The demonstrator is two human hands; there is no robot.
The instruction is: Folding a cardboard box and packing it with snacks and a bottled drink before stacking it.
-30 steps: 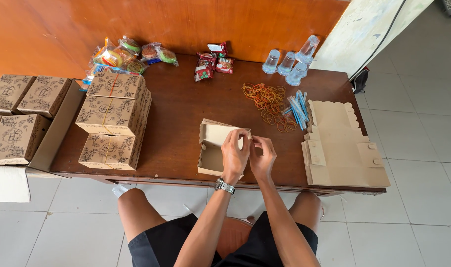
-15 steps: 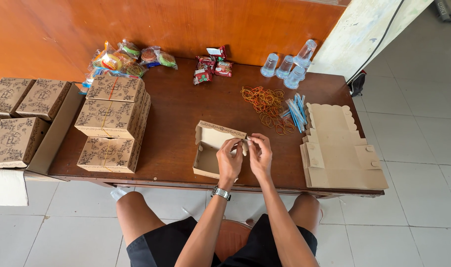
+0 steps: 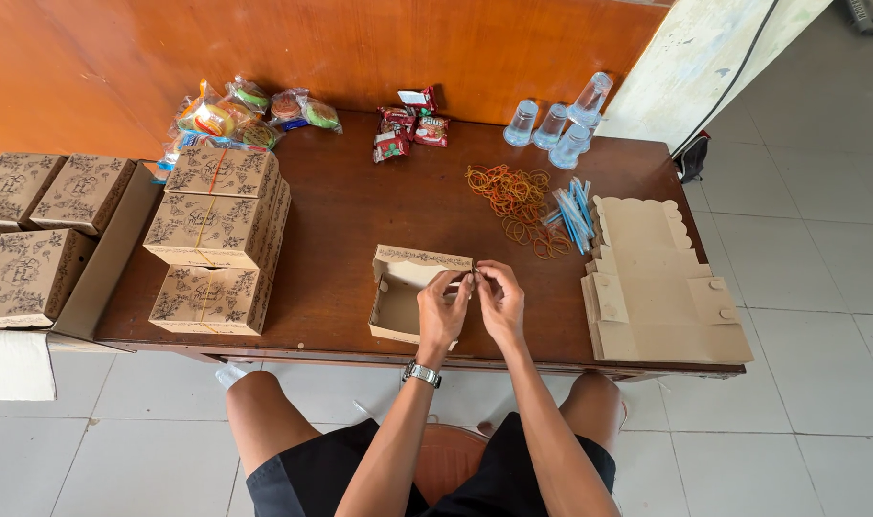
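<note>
Seated at a brown wooden counter (image 3: 360,211), both hands over an open cardboard box (image 3: 408,295) near the front edge. Left hand (image 3: 443,311), wristwatch (image 3: 422,373) on the wrist, raised over the box's right side, fingers (image 3: 453,280) curled in and pinched at the box's upper right corner. Right hand (image 3: 501,304) just beside it, fingertips meeting the left's at that same corner. Possibly a small flap or tab nipped between them, too small to tell for sure.

Box with lid side standing up at the back, patterned rim showing, hollow interior left of the fingers.

Right of the fingers, a stack of flat unfolded box blanks (image 3: 661,287) with scalloped edges. Beyond and slightly right of the fingers, a loose heap of rubber bands (image 3: 513,196), then a bundle of blue-and-white wrapped straws (image 3: 572,213). Farther back, sealed plastic water cups (image 3: 556,123) and small red snack packets (image 3: 405,129). Well left of the fingers, a pile of closed patterned boxes (image 3: 216,235), banded, with wrapped pastries (image 3: 249,110) behind. More closed boxes (image 3: 34,230) off the counter's left end.
</note>
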